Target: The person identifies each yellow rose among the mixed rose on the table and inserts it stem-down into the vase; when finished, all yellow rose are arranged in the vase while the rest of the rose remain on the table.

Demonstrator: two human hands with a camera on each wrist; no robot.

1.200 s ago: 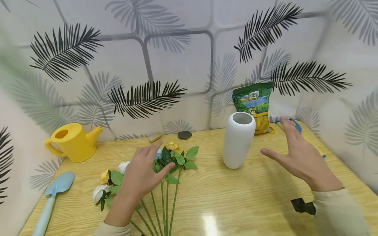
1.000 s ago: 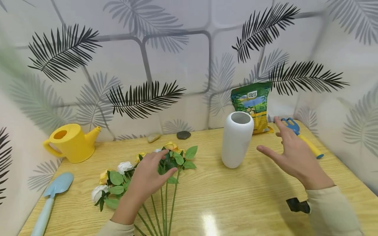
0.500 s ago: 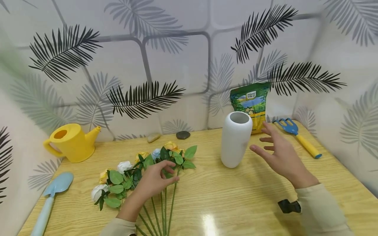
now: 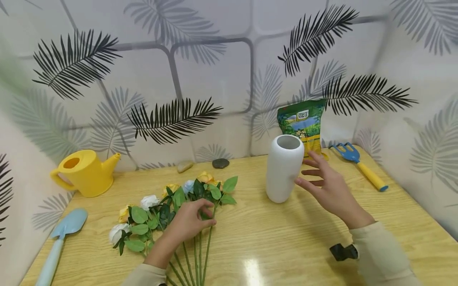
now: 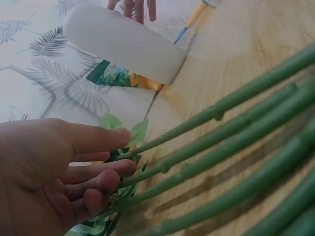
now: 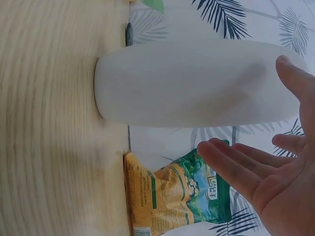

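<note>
Several artificial flowers, white, yellow and blue, lie on the table with their green stems [image 4: 198, 258] toward me. My left hand [image 4: 189, 218] is over the stems just below the blooms, fingers loosely bent. In the left wrist view a gap shows between thumb and fingers, with stems [image 5: 197, 118] running past; contact with them cannot be told. A white vase [image 4: 284, 171] stands upright right of the flowers. Beside its right side is my right hand [image 4: 330, 192], thumb and fingers spread. From the right wrist the vase [image 6: 187, 83] appears very near the thumb; touch is unclear.
A green and yellow bag [image 4: 304, 123] leans on the wall behind the vase. Right of it lies a blue hand fork [image 4: 359, 165]. A yellow watering can [image 4: 87, 172] and a light blue trowel [image 4: 66, 234] are at the left. Two stones [image 4: 220, 163] rest by the wall.
My right hand has moved left, from in front of the hand fork to beside the vase. My left hand has come down and nearer to me, over the stems, its fingers bending more.
</note>
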